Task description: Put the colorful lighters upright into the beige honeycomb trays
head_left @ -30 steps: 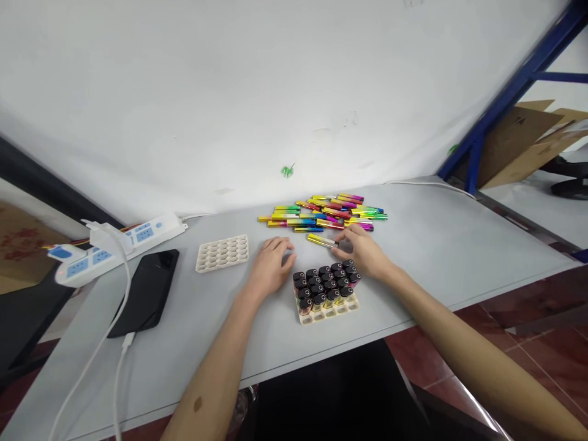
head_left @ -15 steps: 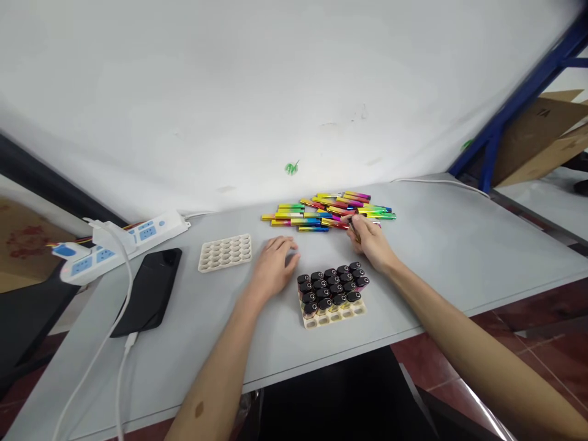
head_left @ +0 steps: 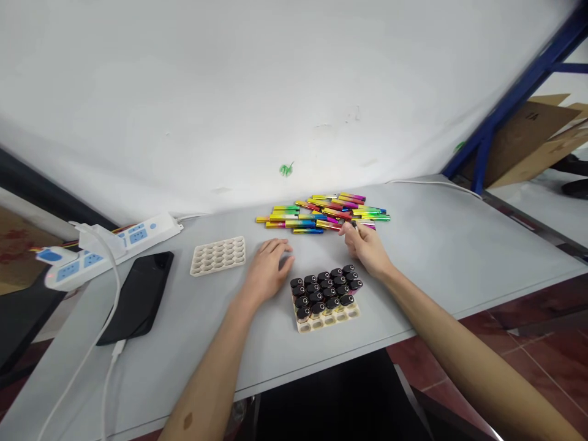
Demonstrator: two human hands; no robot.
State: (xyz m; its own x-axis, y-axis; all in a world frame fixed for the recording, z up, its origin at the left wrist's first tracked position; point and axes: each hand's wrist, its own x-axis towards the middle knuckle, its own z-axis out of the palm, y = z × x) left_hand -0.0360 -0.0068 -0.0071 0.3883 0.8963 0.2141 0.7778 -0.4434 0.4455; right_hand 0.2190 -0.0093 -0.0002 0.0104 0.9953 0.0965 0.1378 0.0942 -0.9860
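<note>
My left hand [head_left: 267, 267] rests palm down on the table, fingers stretched out and nothing in them. In my right hand [head_left: 365, 248] the fingers are closed round a slim tube; only its black tip [head_left: 353, 224] shows, and the rest is hidden. Just beyond that hand lies a loose pile of shiny rainbow-coloured tubes [head_left: 305, 224]. Between my forearms stands a cream tray [head_left: 316, 326] with oval holes. Rows of upright tubes with black ends [head_left: 328, 293] fill most of it, while the row closest to me has bare holes.
A second cream tray [head_left: 218, 256] with bare holes lies left of my left hand. Farther left are a black phone [head_left: 138, 297] with a white cable and a white power strip [head_left: 114, 250]. A white wall rises behind the table; cardboard boxes [head_left: 533, 141] stand at the right.
My right hand has turned and drawn slightly back from the pile with the tube in it. The left hand stays on the table. The whole view has shifted a little.
</note>
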